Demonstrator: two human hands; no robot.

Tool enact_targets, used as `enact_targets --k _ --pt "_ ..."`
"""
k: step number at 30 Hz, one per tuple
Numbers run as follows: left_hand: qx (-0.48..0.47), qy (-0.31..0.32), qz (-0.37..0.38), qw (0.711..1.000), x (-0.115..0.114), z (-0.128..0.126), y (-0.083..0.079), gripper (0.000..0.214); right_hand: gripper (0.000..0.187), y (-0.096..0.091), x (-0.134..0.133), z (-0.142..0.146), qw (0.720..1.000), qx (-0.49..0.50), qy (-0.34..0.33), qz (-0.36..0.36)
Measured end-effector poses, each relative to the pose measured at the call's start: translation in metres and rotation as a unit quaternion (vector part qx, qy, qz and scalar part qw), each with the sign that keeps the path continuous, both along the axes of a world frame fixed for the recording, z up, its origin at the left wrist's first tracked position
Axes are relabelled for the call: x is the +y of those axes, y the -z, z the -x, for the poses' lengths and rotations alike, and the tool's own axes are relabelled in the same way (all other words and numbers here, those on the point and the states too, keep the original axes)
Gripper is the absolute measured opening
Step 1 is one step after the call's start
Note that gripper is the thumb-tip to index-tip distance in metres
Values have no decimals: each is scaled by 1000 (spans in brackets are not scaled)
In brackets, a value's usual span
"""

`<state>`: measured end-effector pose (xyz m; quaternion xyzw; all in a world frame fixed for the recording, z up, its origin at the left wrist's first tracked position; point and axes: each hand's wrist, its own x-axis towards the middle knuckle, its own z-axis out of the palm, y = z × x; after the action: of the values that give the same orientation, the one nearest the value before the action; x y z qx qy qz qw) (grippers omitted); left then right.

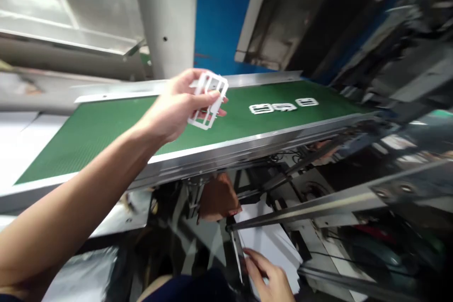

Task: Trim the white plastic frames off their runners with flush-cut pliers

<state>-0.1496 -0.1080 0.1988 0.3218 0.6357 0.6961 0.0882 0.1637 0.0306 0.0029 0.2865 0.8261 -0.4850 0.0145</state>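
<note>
Grip: left hand closed narrowly around a white plastic frame, raised above the belt.
Belt: green conveyor belt carried three flat white frames in a row.
Below: right hand beside white sheets, its grip unclear.
Unclear: brown shape under the belt.

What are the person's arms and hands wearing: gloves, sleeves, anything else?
Neither the left hand nor the right hand wears gloves, and no ring or watch shows. The left forearm is bare, with no sleeve down to the wrist. Dark navy fabric runs along the bottom edge, probably the person's clothing, though the view cuts it off.
</note>
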Motion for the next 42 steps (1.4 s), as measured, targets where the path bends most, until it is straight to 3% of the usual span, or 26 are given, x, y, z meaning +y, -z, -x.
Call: enact_targets --k 1,3,5,7,9,11,14,17,20,25,29,33,38,42 --pt "-25 -5 -52 998 -34 -15 4 35 46 4 -7 16 999 -6 -41 15" --pt "-91 -102 -90 986 -102 -48 26 25 43 10 -25 50 989 -12 -143 36" --pt "-198 -231 -97 948 -159 -84 64 25 37 17 -49 84 966 -11 -258 29" --pt "-333 -299 -89 890 -195 -123 112 32 31 25 -78 117 926 -2 -377 -22" --pt "-404 -353 -131 833 -210 -162 159 39 26 39 -111 149 877 -2 -473 -83" --pt "-447 -384 -186 786 -210 -197 194 50 28 59 -145 182 855 -18 -507 -104" --pt "-478 -415 -252 732 -204 -236 223 59 53 98 -195 232 849 -28 -501 -165" --pt "-488 -431 -295 699 -208 -261 232 52 82 130 -234 273 848 -29 -472 -238" --pt "-482 -448 -325 679 -213 -276 234 45 91 145 -252 298 842 -44 -460 -279" --pt "-467 -463 -356 664 -215 -280 236 42 83 144 -252 312 848 -55 -439 -293" --pt "-471 -445 -365 669 -212 -273 238 37 54 132 -240 310 874 -53 -413 -250" --pt "-474 -423 -360 683 -212 -265 240 32 23 119 -212 277 898 -89 -412 -127" --pt "-474 -412 -360 690 -210 -252 243 27 23 93 -180 197 884 -115 -448 70" --pt "-471 -406 -355 698 -201 -241 242 26 30 70 -178 151 855 -104 -464 205"
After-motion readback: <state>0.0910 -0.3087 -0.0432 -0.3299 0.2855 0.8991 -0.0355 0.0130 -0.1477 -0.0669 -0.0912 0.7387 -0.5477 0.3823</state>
